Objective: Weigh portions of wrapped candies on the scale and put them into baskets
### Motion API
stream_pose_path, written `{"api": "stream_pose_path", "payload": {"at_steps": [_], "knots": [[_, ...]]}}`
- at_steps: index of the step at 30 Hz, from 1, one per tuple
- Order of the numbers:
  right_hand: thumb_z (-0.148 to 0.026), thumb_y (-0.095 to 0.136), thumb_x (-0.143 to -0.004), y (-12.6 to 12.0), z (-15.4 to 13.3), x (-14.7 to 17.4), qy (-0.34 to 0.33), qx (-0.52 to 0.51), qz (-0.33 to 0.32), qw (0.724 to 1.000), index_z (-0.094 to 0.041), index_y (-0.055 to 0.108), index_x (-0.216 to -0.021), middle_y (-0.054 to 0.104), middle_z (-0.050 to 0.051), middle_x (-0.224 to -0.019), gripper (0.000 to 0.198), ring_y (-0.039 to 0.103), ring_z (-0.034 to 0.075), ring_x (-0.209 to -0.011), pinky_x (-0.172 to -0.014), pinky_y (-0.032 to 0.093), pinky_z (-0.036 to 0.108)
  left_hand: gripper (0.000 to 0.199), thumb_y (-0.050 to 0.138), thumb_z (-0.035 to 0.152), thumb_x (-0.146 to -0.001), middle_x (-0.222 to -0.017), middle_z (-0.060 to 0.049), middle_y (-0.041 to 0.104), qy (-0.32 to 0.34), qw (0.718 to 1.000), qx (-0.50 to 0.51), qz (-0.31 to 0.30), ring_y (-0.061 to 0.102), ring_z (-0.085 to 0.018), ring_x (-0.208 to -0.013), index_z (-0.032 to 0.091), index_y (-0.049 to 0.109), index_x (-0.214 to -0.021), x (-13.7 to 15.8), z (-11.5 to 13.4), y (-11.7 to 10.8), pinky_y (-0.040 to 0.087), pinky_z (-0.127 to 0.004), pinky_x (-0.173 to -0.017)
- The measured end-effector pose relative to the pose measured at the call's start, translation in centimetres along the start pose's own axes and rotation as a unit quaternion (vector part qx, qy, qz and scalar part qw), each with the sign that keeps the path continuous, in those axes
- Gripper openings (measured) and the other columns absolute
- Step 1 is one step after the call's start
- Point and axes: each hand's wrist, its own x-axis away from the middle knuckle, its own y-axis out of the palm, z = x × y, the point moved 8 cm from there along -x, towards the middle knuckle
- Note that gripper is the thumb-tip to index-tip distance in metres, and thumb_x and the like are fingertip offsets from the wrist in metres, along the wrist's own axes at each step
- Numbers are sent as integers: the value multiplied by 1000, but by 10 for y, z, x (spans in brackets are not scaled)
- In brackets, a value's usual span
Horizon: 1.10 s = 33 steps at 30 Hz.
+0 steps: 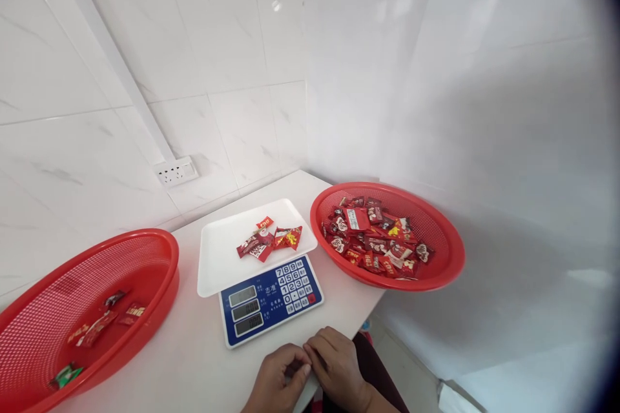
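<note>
At the table (181, 352) — one scale (268, 300), two baskets (165, 284) (453, 258), two hands (279, 379) (339, 368).

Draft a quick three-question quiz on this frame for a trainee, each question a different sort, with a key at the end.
1. Short answer: what is the main colour of the scale panel?
2. True or false: the left hand and right hand are both clear of the white tray and the right basket.
3. Multiple choice: where does the green wrapper lie?
A. On the white tray
B. In the left basket
C. In the right basket

Key: 1. Blue; 2. True; 3. B
</note>
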Motion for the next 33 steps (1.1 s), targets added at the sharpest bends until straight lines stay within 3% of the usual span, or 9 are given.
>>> {"api": "stream_pose_path", "payload": {"at_steps": [6,10,15,18,21,24,33], "knots": [[-18,43,-87,-3,0,1,-22,-15,-15,1000,-19,51,-64,51,0,-58,24,44,12,-56,-53,28,26,14,48,25,-83,-78,-3,65,6,1000,-26,-16,60,-15,-70,18,60,-78,0,11,0,47,-21,-65],[-17,43,-86,-7,-2,3,-41,-33,-22,998,-18,51,-66,51,0,-59,22,44,12,-56,-53,29,26,14,48,26,-85,-84,-2,66,46,995,-80,-35,61,-14,-76,21,61,-91,0,35,-10,48,-21,-70],[-18,45,-86,-12,-2,4,-57,-54,-18,997,-19,52,-70,53,1,-61,18,45,13,-57,-55,33,25,16,45,27,-88,-93,-1,65,122,967,-215,67,61,-14,-87,25,58,-97,-12,77,-68,48,-22,-77],[-17,45,-85,-13,-3,4,-73,-68,-15,995,-19,52,-71,55,0,-61,16,46,12,-56,-54,34,25,20,43,32,-89,-102,-2,63,102,941,-296,130,61,-16,-91,26,56,-103,-30,90,-113,50,-25,-78],[-17,43,-86,-15,-3,5,-87,-70,-2,994,-19,51,-71,54,0,-59,18,46,12,-54,-53,34,25,29,41,37,-88,-113,-4,59,37,920,-354,161,58,-20,-99,25,52,-112,-52,89,-151,49,-30,-83],[-15,43,-85,-15,-3,7,-93,-77,3,993,-19,51,-71,54,0,-59,17,47,12,-54,-52,34,25,34,39,40,-87,-116,-5,58,-24,914,-376,149,53,-22,-108,22,52,-114,-74,77,-174,45,-34,-90],[-14,45,-85,-10,-1,11,-88,-85,-14,992,-19,52,-74,55,1,-60,15,49,13,-55,-53,35,25,33,47,27,-82,-121,-6,58,-72,906,-403,105,49,-23,-115,20,55,-113,-110,44,-192,40,-37,-95]]}}
